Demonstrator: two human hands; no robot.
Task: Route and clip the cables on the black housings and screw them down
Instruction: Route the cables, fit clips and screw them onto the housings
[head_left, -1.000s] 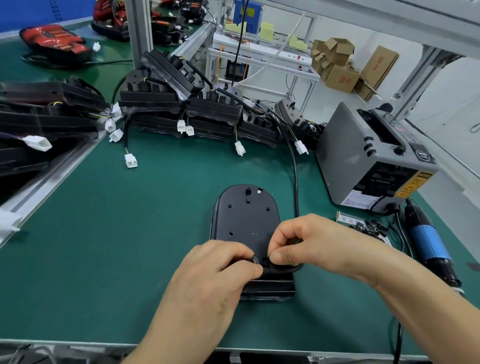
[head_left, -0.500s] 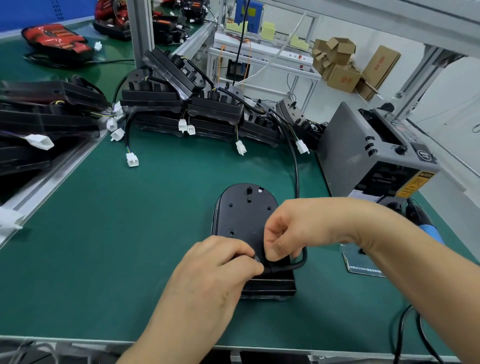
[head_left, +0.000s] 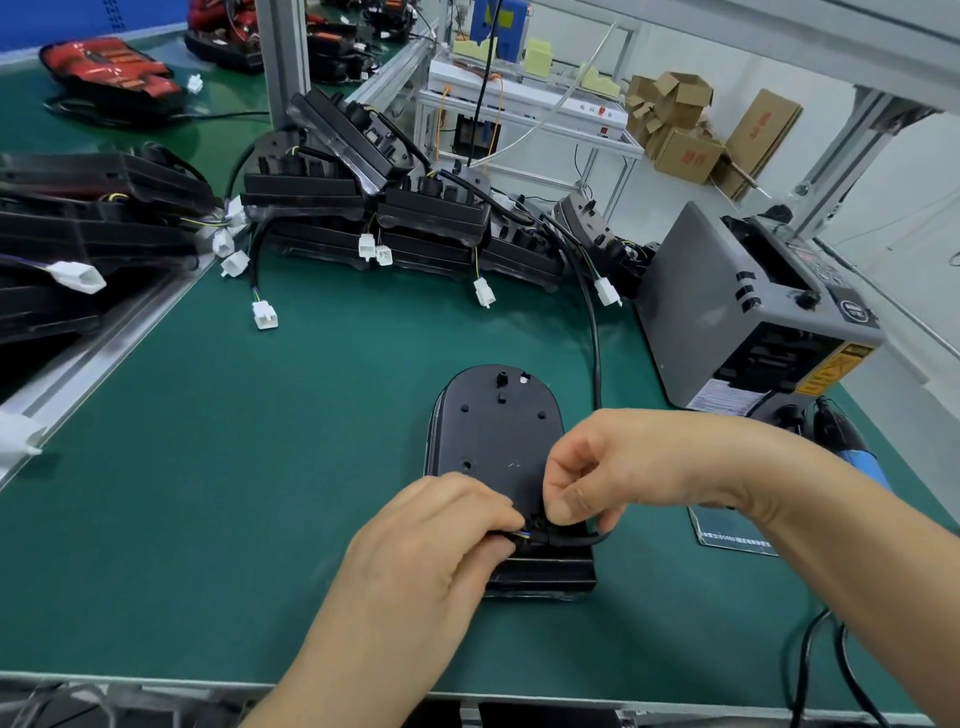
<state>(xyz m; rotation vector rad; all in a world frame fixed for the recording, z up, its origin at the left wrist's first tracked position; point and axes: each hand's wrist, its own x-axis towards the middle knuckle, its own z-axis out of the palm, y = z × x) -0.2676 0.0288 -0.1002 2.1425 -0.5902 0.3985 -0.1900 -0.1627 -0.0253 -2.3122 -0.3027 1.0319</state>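
The black housing (head_left: 493, 441) lies flat on the green table (head_left: 234, 467), just below the middle of the frame, with its rounded end pointing up the picture. It looks like light, rigid moulded plastic, so it probably slides on the mat unless pressed down.

The cable (head_left: 595, 353) comes down from the upper middle of the frame, passes the housing's right edge, is hidden behind the right hand, and reappears bending left along the housing's lower end. Its black jacket seems pliable yet springy and likely to straighten out of a tight bend. The thin coloured wires showing at its tip look delicate. The jacket close to the seat is the better place to hold, not the wires.

The left hand (head_left: 431, 535), lower centre, is curled over the housing's lower end and pinches the cable's tip where the coloured wires show. The right hand (head_left: 623, 467), just right of it, has its thumb and forefinger closed on the cable at the same spot, pressing it onto the housing. The fingers hide whatever clip is there.

A blue electric screwdriver (head_left: 857, 460) lies at the right edge, untouched.
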